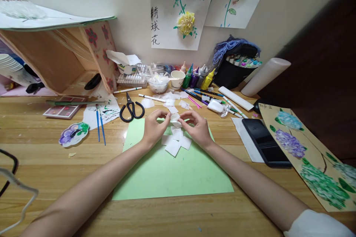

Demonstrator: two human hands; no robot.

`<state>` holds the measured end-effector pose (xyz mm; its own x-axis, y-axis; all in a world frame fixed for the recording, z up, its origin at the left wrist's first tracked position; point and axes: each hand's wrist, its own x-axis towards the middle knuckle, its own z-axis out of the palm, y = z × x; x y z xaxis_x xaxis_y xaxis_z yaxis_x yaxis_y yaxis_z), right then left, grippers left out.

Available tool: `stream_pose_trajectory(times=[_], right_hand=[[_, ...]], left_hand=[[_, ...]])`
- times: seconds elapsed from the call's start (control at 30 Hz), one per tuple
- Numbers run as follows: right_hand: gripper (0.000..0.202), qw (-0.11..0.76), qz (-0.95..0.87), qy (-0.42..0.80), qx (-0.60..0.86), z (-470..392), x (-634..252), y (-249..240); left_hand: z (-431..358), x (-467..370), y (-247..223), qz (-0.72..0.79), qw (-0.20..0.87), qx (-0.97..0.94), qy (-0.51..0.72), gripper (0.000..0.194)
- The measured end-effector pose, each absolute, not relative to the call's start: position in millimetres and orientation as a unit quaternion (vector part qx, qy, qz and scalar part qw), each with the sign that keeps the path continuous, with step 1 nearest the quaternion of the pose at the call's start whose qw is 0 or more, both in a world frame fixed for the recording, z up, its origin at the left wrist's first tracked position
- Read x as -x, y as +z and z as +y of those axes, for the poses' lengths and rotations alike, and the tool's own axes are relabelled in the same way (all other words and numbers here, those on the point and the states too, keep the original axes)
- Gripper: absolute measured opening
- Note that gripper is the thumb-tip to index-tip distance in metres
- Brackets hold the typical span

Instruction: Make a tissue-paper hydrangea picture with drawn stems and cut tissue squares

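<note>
My left hand [155, 127] and my right hand [197, 127] meet above the far part of a light green sheet of paper [172, 177]. Between their fingertips is a small white paper piece [175, 117], pinched from both sides. Just below it, several white paper squares [172, 147] lie overlapping on the green sheet. More white paper scraps [171, 96] are scattered on the table beyond my hands. To the left of my left hand rest black-handled scissors [130, 113], slightly parted at the handles.
Paint bottles [194, 77], a paper cup [178, 79] and a bowl of scraps [158, 86] line the back. A paint palette [73, 134] and brushes [100, 126] lie left. A black phone [265, 142] and a flower picture [314, 155] lie right. Pens [205, 94] are strewn behind.
</note>
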<state>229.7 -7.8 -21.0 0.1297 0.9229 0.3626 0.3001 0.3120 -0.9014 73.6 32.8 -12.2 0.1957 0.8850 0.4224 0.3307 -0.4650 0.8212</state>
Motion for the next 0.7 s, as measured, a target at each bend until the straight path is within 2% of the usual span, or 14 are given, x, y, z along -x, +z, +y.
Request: stream_pose_trajectory(times=[0.2,0.33,0.47,0.6,0.7], right_hand=[[0.007,0.549,-0.568,0.261,0.554,-4,-234,-23],[0.018,0.533,-0.548,0.29,0.575,0,-237,-27],[0.03,0.479,-0.594,0.287,0.579,0,-236,-27],[0.015,0.406,-0.687,0.172,0.577,0,-243,-13],[0.01,0.338,-0.75,0.138,0.552,3,-256,2]], left_hand=[[43,-70,-17,0.5,0.334,-0.636,0.484,0.023],[52,-66,-24,0.564,0.32,-0.6,0.469,0.027],[57,-64,-27,0.558,0.322,-0.611,0.46,0.027],[56,-65,-27,0.542,0.274,-0.628,0.486,0.03],[53,-66,-24,0.538,0.234,-0.639,0.497,0.025]])
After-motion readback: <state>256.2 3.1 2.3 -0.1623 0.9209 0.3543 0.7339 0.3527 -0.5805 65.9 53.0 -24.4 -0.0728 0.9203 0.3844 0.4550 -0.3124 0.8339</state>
